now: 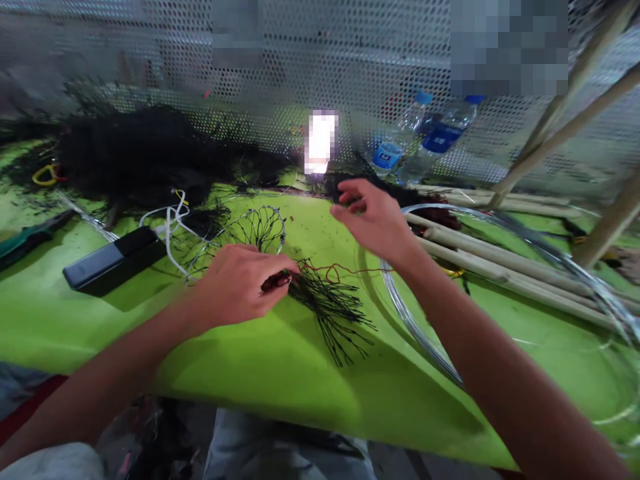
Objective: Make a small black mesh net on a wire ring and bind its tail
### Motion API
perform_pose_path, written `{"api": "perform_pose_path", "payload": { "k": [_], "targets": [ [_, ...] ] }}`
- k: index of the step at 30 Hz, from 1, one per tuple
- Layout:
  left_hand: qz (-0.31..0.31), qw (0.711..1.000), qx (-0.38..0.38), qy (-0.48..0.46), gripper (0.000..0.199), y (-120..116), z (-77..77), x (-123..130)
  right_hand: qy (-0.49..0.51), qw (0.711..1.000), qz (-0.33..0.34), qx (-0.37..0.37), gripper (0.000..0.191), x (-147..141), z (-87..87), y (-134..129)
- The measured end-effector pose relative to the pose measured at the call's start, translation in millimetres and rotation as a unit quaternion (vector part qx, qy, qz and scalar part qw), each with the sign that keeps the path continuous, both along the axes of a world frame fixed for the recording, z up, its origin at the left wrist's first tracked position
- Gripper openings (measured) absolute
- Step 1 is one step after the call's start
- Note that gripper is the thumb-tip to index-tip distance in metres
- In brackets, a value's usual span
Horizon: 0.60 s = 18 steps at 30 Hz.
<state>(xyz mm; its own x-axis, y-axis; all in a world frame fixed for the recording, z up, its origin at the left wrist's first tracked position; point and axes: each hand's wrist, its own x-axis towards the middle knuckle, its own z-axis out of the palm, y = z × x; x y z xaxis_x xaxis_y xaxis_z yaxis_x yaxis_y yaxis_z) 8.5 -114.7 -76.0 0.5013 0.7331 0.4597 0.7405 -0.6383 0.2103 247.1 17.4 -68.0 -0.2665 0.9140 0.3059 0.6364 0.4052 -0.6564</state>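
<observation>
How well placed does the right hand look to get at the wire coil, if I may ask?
Probably yes: the right hand looks open, and the left edge of the wire coil lies uncovered close by.

The left forearm crosses the near edge of the desk, left hand low, thumb and index finger pinched together. The right forearm slants inward, right hand nearer the far edge, fingers loosely curled.

No words or numbers can be read. The left bottle carries a blue label with a small white mark, the right bottle a darker blue label with pale marks; both too small and blurred to make out.
</observation>
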Motion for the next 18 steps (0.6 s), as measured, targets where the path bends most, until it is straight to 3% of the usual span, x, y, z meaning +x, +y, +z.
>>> {"api": "perform_pose_path", "payload": {
  "k": [4, 8, 12, 18],
  "targets": [
    [-0.02, 1.0, 0.005, -0.002, 0.018, 0, -4.9, 0, 0.004, 0.986, -0.164, -0.041, 0.073, -48, -1.6, 105],
    [-0.04, 0.999, 0.013, 0.004, 0.015, -3, -13.1, 3, 0.023, 0.971, -0.233, -0.053, 0.097, -95, -14.4, 179],
    [-0.031, 0.997, 0.069, 0.009, 0.014, -8, -19.5, 9, 0.051, 0.948, -0.306, -0.069, 0.114, -125, -27.4, 230],
    [-0.039, 0.992, 0.119, 0.008, 0.019, -4, -22.4, 14, 0.083, 0.922, -0.378, -0.03, 0.094, -138, -41.9, 266]
  ]
}}
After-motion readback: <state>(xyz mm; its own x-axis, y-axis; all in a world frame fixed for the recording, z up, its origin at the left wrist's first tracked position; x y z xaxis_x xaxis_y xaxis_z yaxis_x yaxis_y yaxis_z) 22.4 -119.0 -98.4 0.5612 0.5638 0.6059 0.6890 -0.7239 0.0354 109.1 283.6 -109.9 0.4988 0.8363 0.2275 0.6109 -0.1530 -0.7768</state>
